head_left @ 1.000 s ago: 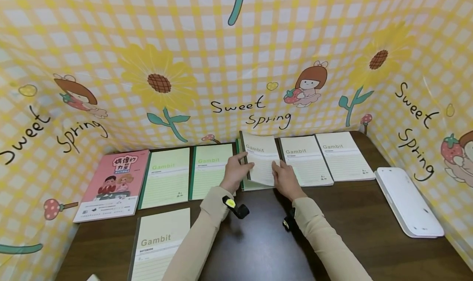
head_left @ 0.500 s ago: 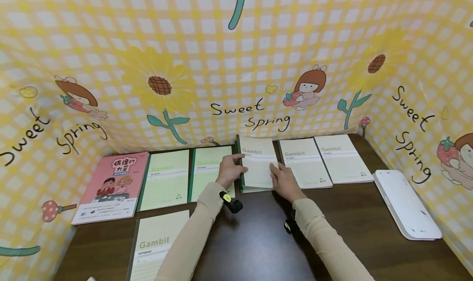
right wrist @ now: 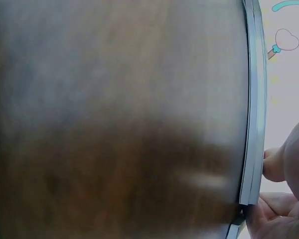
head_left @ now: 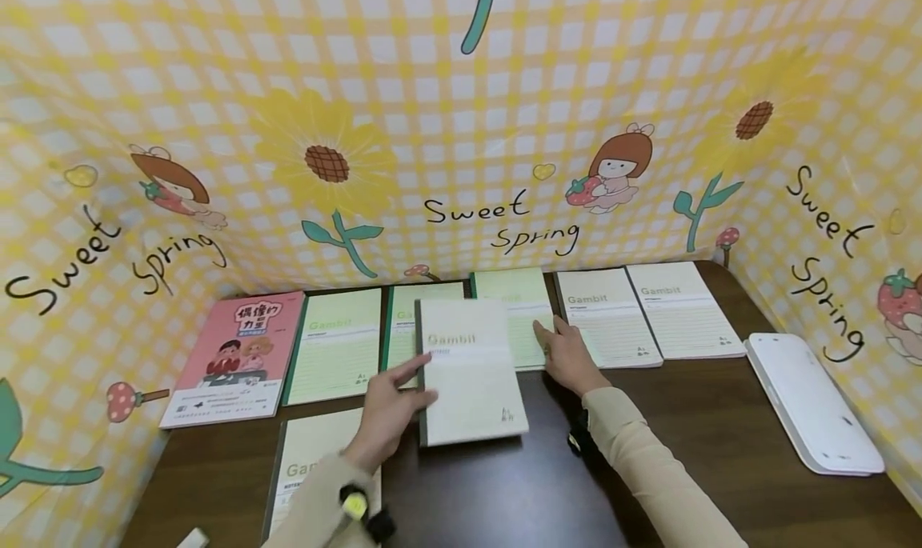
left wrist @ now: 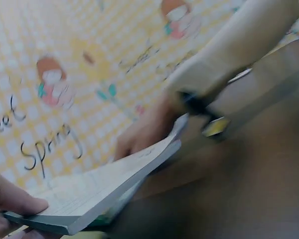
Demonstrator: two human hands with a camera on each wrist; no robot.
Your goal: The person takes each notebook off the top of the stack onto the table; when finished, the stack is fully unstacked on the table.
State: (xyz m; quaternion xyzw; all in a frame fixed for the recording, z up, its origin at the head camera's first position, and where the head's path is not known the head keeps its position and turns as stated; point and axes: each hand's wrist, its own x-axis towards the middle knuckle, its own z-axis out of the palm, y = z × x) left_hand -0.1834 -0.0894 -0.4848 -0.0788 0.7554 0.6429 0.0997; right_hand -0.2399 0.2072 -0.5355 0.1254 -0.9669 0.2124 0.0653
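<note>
My left hand pinches a cream Gambit notebook by its dark spine, thumb on the cover and fingers beneath. The notebook is raised and tilted over the front of the row, as the left wrist view shows its thick page edge. Behind it, a pale green notebook with a green spine lies partly covered. My right hand touches the right side of that green notebook with its fingertips. In the right wrist view, thumb and fingers sit close against a notebook edge.
Left in the row lie a pink book and two green notebooks, one marked here. Two cream notebooks lie right. A white flat case stands at far right. Another cream notebook lies under my left forearm.
My left hand has drawn the cream notebook off the green one, toward me and to the left. The right hand has let go of the cream notebook and stays by the green one.
</note>
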